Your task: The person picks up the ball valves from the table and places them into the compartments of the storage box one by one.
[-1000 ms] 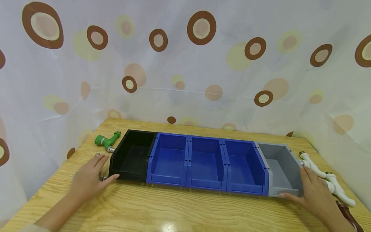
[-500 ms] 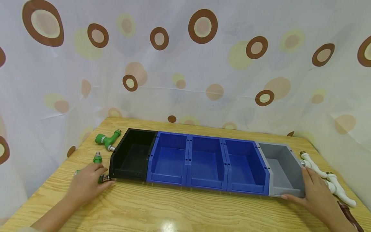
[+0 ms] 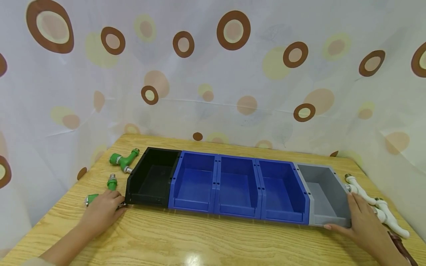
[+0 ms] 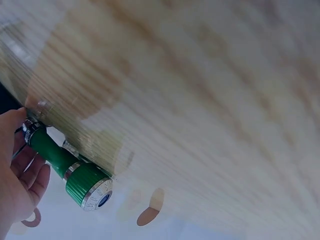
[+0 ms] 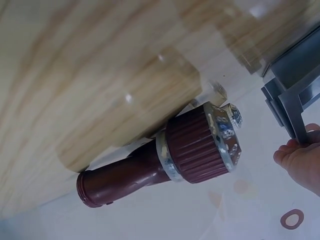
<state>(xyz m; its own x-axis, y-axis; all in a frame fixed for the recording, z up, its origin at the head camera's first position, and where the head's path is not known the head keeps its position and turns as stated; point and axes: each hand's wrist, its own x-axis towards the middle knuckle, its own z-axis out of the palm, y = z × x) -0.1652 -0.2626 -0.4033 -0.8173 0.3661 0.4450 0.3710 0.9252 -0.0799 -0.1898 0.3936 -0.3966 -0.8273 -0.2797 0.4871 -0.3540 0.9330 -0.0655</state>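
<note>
My left hand (image 3: 102,209) pinches the chrome end of a green plastic tap (image 3: 112,181) beside the black bin (image 3: 148,201). In the left wrist view, the thumb lies at that end, with the tap's ribbed knob (image 4: 82,186) pointing away from the palm. At the row's other end my right hand (image 3: 366,225) grips the front corner of a grey bin (image 3: 327,220), thumb in front and fingers along the outer side. The right wrist view shows the fingers at the bin's edge, with a dark red tap (image 5: 195,145) nearby.
Three blue bins (image 3: 234,210) stand joined between the black and grey ones. Another green tap (image 3: 124,162) lies left of the black bin. Two white taps (image 3: 391,220) lie at the right, above the dark red one. A patterned curtain (image 3: 213,74) hangs round the wooden table (image 3: 206,244).
My left hand has left the black bin's front corner, moved down and left onto the green tap, and taken its chrome end. My right hand stays at the grey bin.
</note>
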